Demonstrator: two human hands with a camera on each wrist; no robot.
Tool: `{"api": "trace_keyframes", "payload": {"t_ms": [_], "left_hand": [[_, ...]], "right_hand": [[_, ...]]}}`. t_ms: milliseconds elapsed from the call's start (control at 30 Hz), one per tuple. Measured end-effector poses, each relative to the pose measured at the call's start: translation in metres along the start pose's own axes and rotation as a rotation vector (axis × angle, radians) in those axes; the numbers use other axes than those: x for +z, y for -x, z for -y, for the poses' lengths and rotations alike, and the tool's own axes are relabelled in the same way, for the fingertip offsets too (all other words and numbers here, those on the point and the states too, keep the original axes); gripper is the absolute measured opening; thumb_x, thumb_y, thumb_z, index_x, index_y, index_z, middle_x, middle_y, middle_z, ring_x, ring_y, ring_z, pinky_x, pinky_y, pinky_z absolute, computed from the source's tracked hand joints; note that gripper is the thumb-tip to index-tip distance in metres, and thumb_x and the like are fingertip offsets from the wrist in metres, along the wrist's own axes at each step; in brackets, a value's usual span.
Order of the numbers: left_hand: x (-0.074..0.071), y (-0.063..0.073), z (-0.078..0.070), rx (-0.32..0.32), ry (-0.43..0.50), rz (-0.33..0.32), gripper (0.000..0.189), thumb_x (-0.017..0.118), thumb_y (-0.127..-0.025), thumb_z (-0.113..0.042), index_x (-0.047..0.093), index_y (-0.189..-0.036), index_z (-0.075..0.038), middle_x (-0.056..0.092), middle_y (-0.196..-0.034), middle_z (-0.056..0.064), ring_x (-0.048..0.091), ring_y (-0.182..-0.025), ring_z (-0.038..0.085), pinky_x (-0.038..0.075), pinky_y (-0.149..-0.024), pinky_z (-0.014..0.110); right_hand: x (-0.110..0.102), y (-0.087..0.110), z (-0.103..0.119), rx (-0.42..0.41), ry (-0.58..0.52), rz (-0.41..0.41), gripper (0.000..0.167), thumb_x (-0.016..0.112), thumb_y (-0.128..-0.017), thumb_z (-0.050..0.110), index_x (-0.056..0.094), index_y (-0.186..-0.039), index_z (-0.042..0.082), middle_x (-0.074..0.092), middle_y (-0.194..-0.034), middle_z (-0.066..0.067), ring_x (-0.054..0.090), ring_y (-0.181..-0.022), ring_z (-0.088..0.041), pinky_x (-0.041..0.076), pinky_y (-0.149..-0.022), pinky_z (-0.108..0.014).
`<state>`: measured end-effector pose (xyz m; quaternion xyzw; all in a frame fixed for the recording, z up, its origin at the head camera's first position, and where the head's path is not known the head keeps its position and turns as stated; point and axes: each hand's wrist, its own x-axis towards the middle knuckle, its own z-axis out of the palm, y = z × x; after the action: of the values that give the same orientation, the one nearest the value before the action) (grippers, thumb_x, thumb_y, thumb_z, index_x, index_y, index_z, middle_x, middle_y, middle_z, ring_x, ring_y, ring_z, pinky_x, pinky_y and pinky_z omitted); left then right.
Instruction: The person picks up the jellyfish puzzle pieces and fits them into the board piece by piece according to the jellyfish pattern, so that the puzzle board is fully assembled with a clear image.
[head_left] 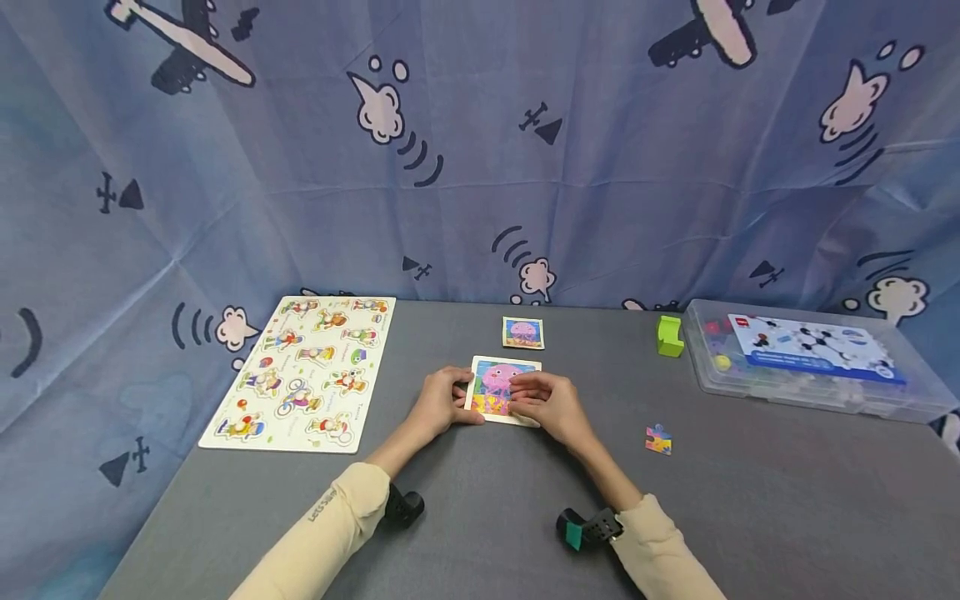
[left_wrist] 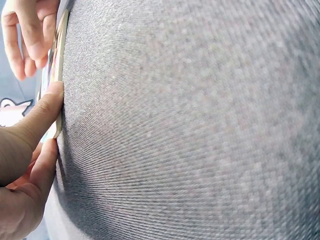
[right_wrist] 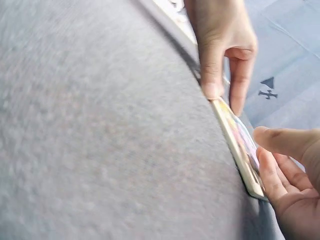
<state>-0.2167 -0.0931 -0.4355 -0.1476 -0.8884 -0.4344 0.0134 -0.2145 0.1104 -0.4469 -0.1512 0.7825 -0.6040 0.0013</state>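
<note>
A small square jigsaw puzzle (head_left: 495, 390) with a pink octopus picture and a pale border lies on the grey table between both hands. My left hand (head_left: 441, 400) holds its left side, the thumb near the front corner and a finger against the edge, as the left wrist view shows. Over the puzzle's right side is my right hand (head_left: 551, 407), its fingers loosely bent and touching the right part. In the right wrist view the right thumb (right_wrist: 280, 140) stands apart from the fingers, with nothing seen between them. The right fingers hide part of the picture.
Just behind lies a smaller octopus picture card (head_left: 522, 333). One loose jigsaw piece (head_left: 658, 440) is to the right. A green block (head_left: 670, 337) stands beside a clear plastic case (head_left: 810, 392). At left lies a large picture board (head_left: 300, 375); a blue curtain (head_left: 465, 167) hangs behind.
</note>
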Motion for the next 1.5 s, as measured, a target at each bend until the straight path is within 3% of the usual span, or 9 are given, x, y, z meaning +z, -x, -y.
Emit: {"api": "trace_keyframes", "payload": {"t_ms": [233,567,767,1200,1500], "left_hand": [[0.001,0.000,-0.001,-0.012,0.015,0.000,0.064,0.089,-0.060,-0.001,0.061,-0.115,0.015,0.060,-0.124,0.022,0.058,-0.081,0.022,0.052,-0.071,0.032],[0.001,0.001,0.000,-0.017,0.013,-0.006,0.065,0.089,-0.060,-0.002,0.061,-0.116,0.015,0.060,-0.125,0.021,0.058,-0.081,0.021,0.051,-0.070,0.029],[0.002,0.002,-0.001,-0.010,0.016,-0.007,0.065,0.090,-0.060,-0.002,0.061,-0.116,0.015,0.060,-0.125,0.022,0.058,-0.080,0.021,0.050,-0.067,0.024],[0.001,0.001,0.000,-0.013,0.005,-0.010,0.066,0.090,-0.060,-0.003,0.061,-0.116,0.014,0.060,-0.124,0.021,0.057,-0.080,0.020,0.049,-0.067,0.024],[0.000,0.002,0.000,-0.017,0.019,-0.007,0.066,0.090,-0.059,-0.001,0.061,-0.116,0.015,0.060,-0.124,0.022,0.057,-0.080,0.020,0.051,-0.067,0.024]], "right_hand": [[-0.019,0.013,0.000,0.085,-0.121,-0.036,0.040,0.072,-0.079,-0.009,0.059,-0.117,-0.015,0.062,-0.110,-0.031,0.065,-0.096,-0.027,0.052,-0.076,-0.019],[-0.050,0.032,-0.004,0.125,-0.082,-0.108,0.041,0.072,-0.082,-0.004,0.058,-0.120,-0.012,0.061,-0.116,-0.030,0.065,-0.094,-0.011,0.051,-0.079,-0.018],[-0.068,0.046,-0.006,0.072,-0.047,-0.127,0.040,0.071,-0.083,-0.004,0.057,-0.119,-0.014,0.060,-0.114,-0.031,0.064,-0.092,-0.007,0.051,-0.078,-0.018],[-0.116,0.076,-0.010,-0.026,0.024,-0.129,0.040,0.068,-0.085,-0.003,0.053,-0.119,-0.018,0.068,-0.106,-0.005,0.064,-0.093,-0.007,0.051,-0.076,-0.016],[-0.139,0.097,-0.015,-0.003,0.128,-0.155,0.038,0.070,-0.083,-0.006,0.055,-0.116,-0.017,0.068,-0.105,0.001,0.062,-0.093,-0.003,0.051,-0.075,-0.016]]}}
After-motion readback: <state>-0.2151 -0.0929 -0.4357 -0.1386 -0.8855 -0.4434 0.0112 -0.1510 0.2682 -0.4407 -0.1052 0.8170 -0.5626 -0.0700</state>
